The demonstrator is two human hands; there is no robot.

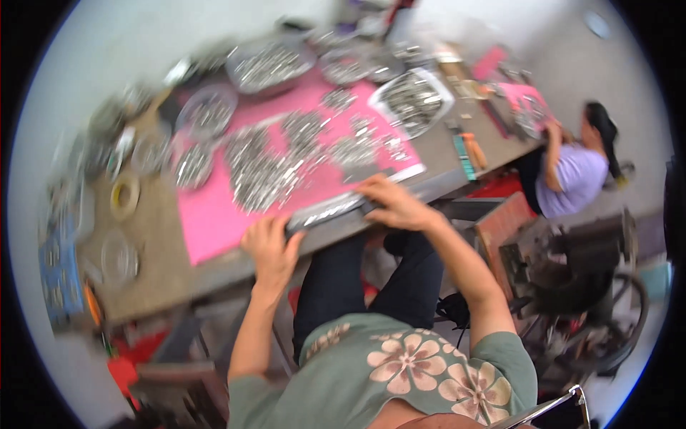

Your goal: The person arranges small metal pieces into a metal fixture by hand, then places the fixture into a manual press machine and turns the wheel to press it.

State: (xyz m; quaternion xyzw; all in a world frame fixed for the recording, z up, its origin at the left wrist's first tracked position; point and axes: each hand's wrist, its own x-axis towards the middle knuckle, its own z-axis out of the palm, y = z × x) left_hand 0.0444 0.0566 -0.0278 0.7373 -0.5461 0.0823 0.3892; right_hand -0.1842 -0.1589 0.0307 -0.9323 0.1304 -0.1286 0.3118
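A long, narrow dark holder with a row of shiny metal pieces along it lies across the near edge of the worktable. My left hand grips its left end, and my right hand has its fingers curled over the right end. Blur hides the exact kind of the holder and its pieces. Just beyond it, a pink sheet carries a large heap of small silvery metal parts, with smaller piles to the right. A small grey flat piece rests near my right hand.
Clear tubs and a white basket of metal parts line the back. A tape roll sits left; orange-handled pliers lie right. Another person works at the far right, near a machine with a handwheel.
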